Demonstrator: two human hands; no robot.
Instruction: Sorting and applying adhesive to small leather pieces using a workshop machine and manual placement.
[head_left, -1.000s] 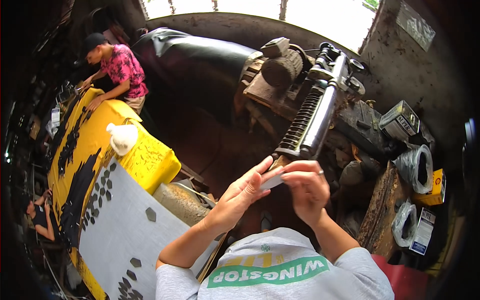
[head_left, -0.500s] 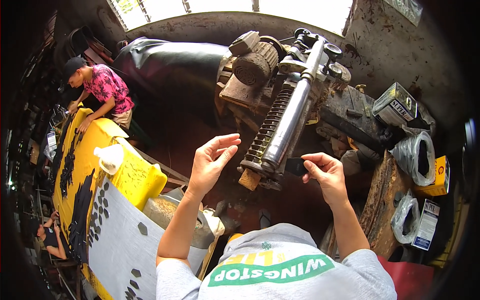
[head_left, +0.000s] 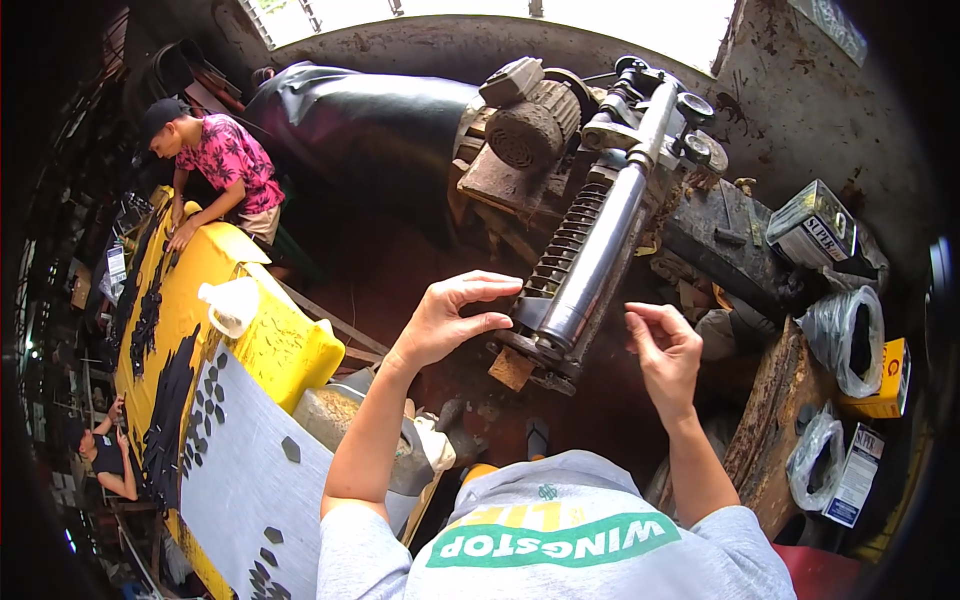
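Observation:
A metal roller machine with a long shiny cylinder and a row of thin ribs stands in front of me. My left hand is at the near left end of the roller, thumb and fingers apart. Just beyond its fingertips, a small dark flat piece lies against the roller's left side. My right hand hovers to the right of the roller, fingers curled but thumb tip and fingertip slightly apart, with nothing visible in it. A wooden block sits under the machine's near end.
A dusty motor adjoins the machine. At left, dark pentagonal pieces lie on a grey sheet, beside a yellow surface where a person works. Boxes and plastic-wrapped rolls stand at right.
The dark flat piece has left my right hand, and a dark piece now shows at the roller's left side. My left hand has moved right, close to the roller.

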